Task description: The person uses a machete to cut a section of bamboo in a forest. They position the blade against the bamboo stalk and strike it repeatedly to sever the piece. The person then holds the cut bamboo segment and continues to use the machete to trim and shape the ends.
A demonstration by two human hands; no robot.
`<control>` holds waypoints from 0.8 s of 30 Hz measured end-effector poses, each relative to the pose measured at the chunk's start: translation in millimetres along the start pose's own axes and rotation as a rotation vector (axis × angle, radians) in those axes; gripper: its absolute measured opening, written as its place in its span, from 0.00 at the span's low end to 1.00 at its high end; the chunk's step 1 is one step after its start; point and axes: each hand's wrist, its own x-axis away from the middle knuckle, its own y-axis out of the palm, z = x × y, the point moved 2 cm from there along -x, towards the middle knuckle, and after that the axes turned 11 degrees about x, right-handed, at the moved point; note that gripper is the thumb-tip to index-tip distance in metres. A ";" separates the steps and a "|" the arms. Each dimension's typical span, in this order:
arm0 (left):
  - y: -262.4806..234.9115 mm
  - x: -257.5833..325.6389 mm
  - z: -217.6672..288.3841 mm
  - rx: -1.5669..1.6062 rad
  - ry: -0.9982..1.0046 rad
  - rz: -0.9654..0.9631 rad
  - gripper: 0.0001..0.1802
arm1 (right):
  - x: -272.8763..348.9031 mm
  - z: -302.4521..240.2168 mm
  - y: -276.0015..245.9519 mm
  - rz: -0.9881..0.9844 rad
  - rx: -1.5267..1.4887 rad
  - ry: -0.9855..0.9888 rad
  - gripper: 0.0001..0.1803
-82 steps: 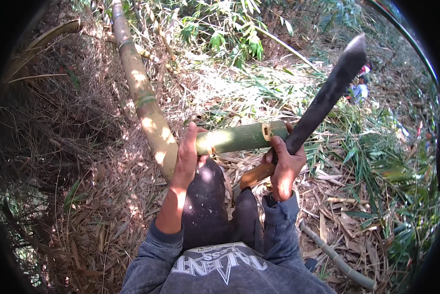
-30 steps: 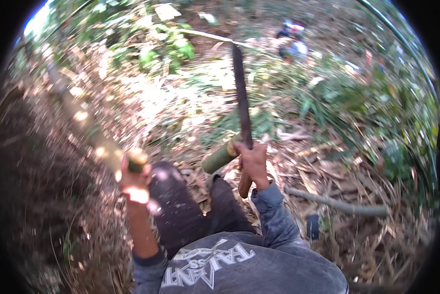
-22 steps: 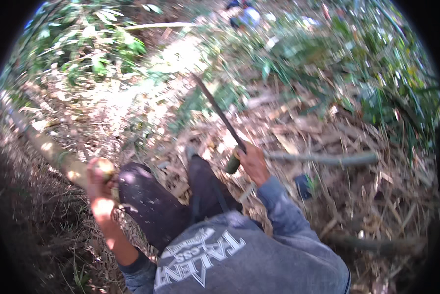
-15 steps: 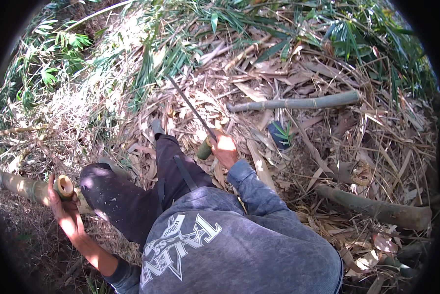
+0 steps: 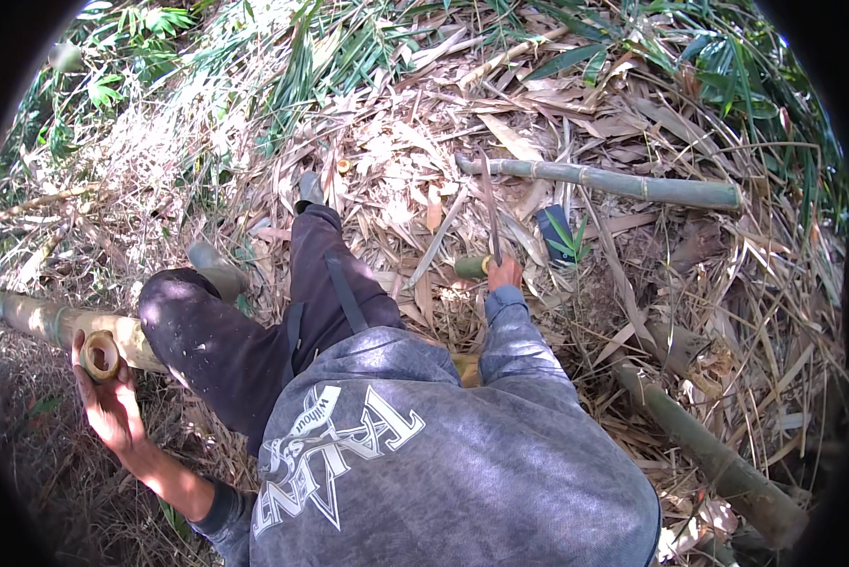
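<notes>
Head view shows the left hand [image 5: 106, 402] closed around the cut end of a thick bamboo pole [image 5: 42, 319], which lies across the ground to the left, beside the bent knee in dark trousers [image 5: 245, 321]. Right hand [image 5: 505, 274] grips the handle of a long machete [image 5: 489, 213], its blade pointing away over dry leaves. Beyond the blade lies another bamboo stem [image 5: 623, 181], and a further bamboo piece [image 5: 708, 454] rests at the lower right.
</notes>
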 end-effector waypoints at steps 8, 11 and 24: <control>44.4 13.3 -3.7 0.107 -0.033 0.065 0.28 | 7.0 35.7 37.6 0.017 -0.071 0.250 0.20; 40.5 11.4 -12.7 0.191 -0.066 0.018 0.31 | 5.2 63.2 60.2 0.110 0.149 0.184 0.21; 53.5 21.4 -73.1 0.413 -0.084 0.159 0.27 | 55.4 -79.8 -19.4 -0.167 -0.213 -0.369 0.19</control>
